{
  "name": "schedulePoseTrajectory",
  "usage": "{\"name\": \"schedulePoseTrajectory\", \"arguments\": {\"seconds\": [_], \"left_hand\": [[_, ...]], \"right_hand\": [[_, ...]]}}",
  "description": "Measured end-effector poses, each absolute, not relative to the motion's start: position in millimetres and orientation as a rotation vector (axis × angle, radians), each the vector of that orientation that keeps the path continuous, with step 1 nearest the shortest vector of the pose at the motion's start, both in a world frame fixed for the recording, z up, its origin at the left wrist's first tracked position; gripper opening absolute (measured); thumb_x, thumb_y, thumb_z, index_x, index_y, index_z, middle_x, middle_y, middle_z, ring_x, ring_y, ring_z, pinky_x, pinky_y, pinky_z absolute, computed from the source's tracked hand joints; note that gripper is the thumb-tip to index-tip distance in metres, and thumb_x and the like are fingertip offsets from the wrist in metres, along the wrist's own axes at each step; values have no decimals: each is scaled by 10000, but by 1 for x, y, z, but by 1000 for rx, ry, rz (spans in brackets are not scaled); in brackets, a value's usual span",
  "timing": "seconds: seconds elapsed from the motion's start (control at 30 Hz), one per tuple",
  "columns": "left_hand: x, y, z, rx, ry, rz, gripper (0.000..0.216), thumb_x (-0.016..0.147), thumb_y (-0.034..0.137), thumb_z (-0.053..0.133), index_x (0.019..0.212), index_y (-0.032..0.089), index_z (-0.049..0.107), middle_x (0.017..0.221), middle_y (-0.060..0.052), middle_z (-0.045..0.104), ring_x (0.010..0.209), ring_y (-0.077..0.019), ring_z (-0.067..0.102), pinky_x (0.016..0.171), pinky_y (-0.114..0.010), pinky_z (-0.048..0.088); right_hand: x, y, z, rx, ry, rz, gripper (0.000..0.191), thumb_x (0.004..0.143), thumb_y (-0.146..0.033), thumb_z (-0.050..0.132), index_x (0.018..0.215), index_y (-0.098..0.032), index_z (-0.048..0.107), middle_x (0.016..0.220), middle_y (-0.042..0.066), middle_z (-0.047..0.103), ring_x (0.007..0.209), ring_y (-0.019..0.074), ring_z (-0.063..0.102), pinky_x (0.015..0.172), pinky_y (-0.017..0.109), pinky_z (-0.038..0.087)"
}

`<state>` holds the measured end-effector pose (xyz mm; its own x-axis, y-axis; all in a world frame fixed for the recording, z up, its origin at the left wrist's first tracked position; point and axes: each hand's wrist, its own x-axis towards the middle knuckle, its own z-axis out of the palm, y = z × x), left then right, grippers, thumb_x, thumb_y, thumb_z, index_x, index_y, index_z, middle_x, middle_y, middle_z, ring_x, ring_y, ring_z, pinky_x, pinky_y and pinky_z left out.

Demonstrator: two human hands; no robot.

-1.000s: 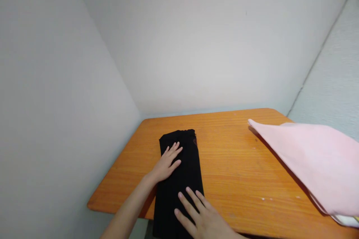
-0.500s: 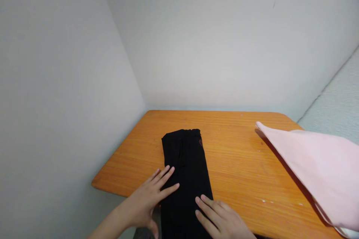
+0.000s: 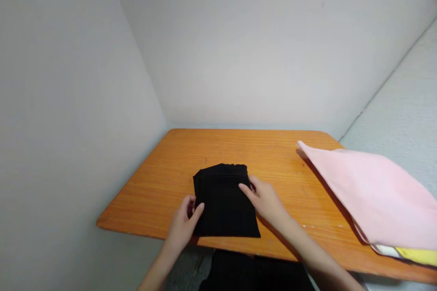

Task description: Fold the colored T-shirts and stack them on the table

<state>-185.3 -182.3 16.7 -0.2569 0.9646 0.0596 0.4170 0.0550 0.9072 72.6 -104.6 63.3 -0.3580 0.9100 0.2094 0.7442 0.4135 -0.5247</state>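
Observation:
A black folded garment (image 3: 223, 200) lies on the orange wooden table (image 3: 280, 163), near its front edge. My left hand (image 3: 184, 223) pinches the garment's left edge, thumb and fingers closed on the cloth. My right hand (image 3: 266, 200) grips the right edge near the far corner, fingers over the fabric. The garment forms a compact rectangle that ends at the table's front edge.
A pink cloth (image 3: 368, 195) lies on a stack at the table's right side, with white and yellow layers (image 3: 409, 253) showing beneath it. Grey walls close in on the left, back and right. Dark fabric (image 3: 246, 273) shows below the table's front edge.
The long black garment has been folded over into a shorter rectangle. Both hands went from lying flat on it to gripping its left and right edges.

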Motion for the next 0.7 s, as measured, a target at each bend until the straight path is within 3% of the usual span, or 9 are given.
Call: {"name": "schedulePoseTrajectory", "arguments": {"seconds": [0.13,0.3,0.4,0.53,0.63,0.7], "left_hand": [[-193,-161,15,1313,2069,1160,594,829,626,500,1170,141,470,1059,-135,630,979,-285,634,900,-435,488],[-222,-152,22,1330,2257,573,716,821,721,320,1035,94,591,1007,-240,675,1037,-437,621,911,-556,458],[-251,-145,7,1335,2221,514,835,793,726,255,1113,34,595,1154,-299,631,1149,-467,564,1004,-582,406],[-265,-137,-4,1219,2081,733,916,750,736,264,1243,13,534,1368,-254,514,1320,-394,439,1122,-512,338],[-237,-133,25,1201,1840,945,788,746,733,410,1213,120,574,1349,-165,560,1320,-349,454,1122,-471,361],[-204,-126,59,1314,1594,1089,662,792,686,473,1174,162,602,1278,-126,614,1260,-330,514,1083,-452,409]], "right_hand": [[43,-93,52,-1546,-2119,360,338,955,-433,553,1091,-133,628,1036,137,642,909,231,629,819,409,526],[-7,-117,29,-1844,-2079,183,317,921,-369,556,1048,-95,654,997,247,659,1042,401,596,926,579,434],[-31,-123,32,-1831,-2096,300,366,899,-403,557,1115,-115,627,1069,236,655,1053,380,604,924,539,457],[-27,-121,48,-1818,-2004,434,335,918,-365,511,1153,-137,580,976,173,676,920,319,655,788,424,513],[4,-122,71,-1658,-1855,495,241,938,-304,466,1137,-179,523,985,108,662,874,257,645,750,350,482],[34,-121,97,-1551,-1763,431,150,943,-329,464,1025,-208,499,968,64,639,854,221,615,737,315,448]]}}
